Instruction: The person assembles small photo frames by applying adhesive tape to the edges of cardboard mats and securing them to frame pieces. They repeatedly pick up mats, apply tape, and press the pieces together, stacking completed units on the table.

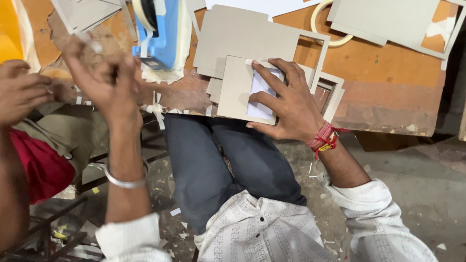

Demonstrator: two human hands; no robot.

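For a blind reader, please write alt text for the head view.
The right hand presses a grey cardboard frame on an orange table. The left hand is raised, blurred, near a blue tape dispenser.

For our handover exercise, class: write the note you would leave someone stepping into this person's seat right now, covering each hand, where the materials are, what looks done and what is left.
Right hand: flat on a grey cardboard frame at the table edge, fingers spread over its white window insert.
Left hand: raised off the table, blurred, pinching what looks like a strip of tape.
Blue tape dispenser stands beyond the left hand; more grey boards and cut frames lie stacked behind; a tape roll is further back.
Another person's hand works at far left.
Done: insert sits in the frame opening.
Left: the strip is not yet on the frame.
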